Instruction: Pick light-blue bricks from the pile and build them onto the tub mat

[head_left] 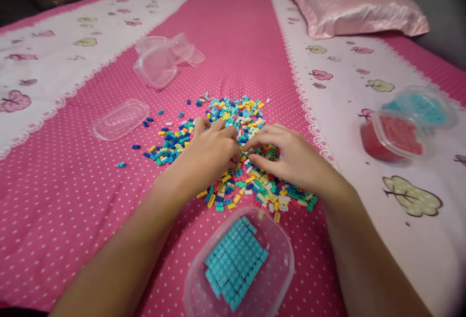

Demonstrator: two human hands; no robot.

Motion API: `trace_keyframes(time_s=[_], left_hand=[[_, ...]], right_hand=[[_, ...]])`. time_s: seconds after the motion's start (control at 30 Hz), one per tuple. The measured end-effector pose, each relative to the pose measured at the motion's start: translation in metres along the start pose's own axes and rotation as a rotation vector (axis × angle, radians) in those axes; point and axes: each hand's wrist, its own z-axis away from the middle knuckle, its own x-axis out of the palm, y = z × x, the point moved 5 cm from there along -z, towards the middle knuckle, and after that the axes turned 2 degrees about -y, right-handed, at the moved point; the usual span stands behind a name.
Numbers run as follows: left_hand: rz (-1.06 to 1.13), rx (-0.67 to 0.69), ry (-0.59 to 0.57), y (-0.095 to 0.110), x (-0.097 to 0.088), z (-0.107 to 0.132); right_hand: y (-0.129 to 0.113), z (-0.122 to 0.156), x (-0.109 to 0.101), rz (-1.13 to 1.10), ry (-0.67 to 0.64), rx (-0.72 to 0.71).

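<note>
already, aqua bricks [236, 258] sit in a tub [280, 246]; left hand [214, 149] and right hand [286, 149] curl over the remaining pile [235, 108], pinch unclear.

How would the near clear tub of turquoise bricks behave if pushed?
The tub looks thin and clear, so probably light and bendy. Being wide, it would likely slide rather than tip. The turquoise bricks lie uncovered, so some might shift.

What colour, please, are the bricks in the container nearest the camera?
The bricks are turquoise, seen best in the head view.
</note>
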Motion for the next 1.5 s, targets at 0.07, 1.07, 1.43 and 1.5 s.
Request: trace_keyframes(time_s=[0.07, 1.07, 1.43, 1.5], left_hand=[[-0.007, -0.002, 0.018, 0.000, 0.001, 0.000], [0.742, -0.228, 0.342, -0.017, -0.023, 0.000], [0.627, -0.207, 0.543, 0.002, -0.050, 0.054], [0.577, -0.135, 0.596, 0.019, -0.056, 0.097]], right_hand=[[-0.001, 0.000, -0.001, -0.015, 0.037, -0.043], [-0.019, 0.012, -0.009, -0.323, 0.401, 0.067], [-0.036, 0.033, -0.025, -0.226, 0.429, 0.171], [-0.056, 0.048, -0.033, -0.164, 0.326, 0.193]])
